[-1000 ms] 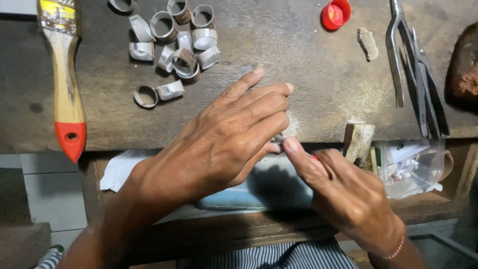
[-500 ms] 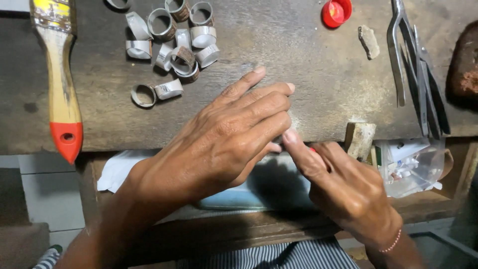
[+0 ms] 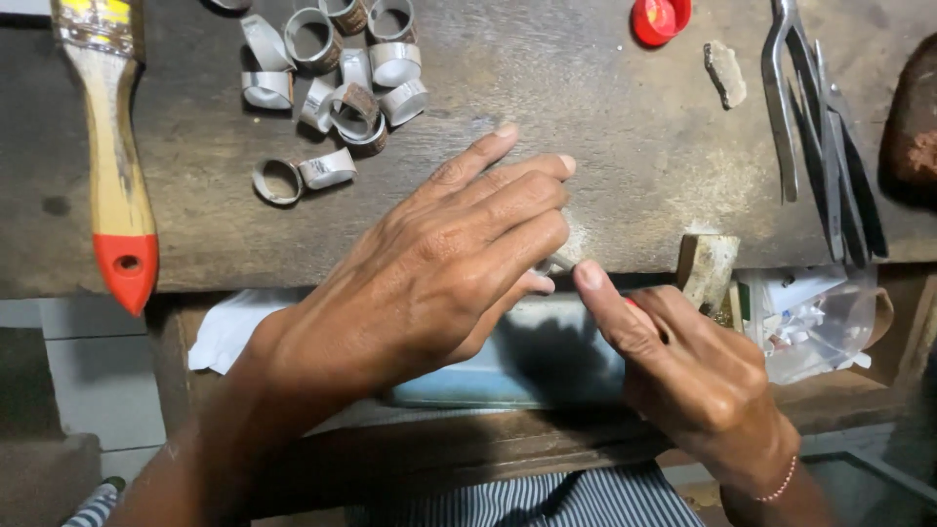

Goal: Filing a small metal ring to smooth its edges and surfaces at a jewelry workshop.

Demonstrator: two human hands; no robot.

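A small grey metal piece [image 3: 558,263] sits right at the front edge of the dark wooden tabletop [image 3: 605,127], only a sliver of it showing. The left hand [image 3: 439,278] lies flat over it, fingers stretched out, pressing it down. The right hand [image 3: 683,366] meets it from the near side, forefinger tip touching, a red-handled tool [image 3: 634,305] tucked in its grip and mostly hidden.

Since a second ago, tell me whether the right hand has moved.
Yes, slightly: the right hand has edged left along the workbench edge, away from the small wooden block, toward the left hand.
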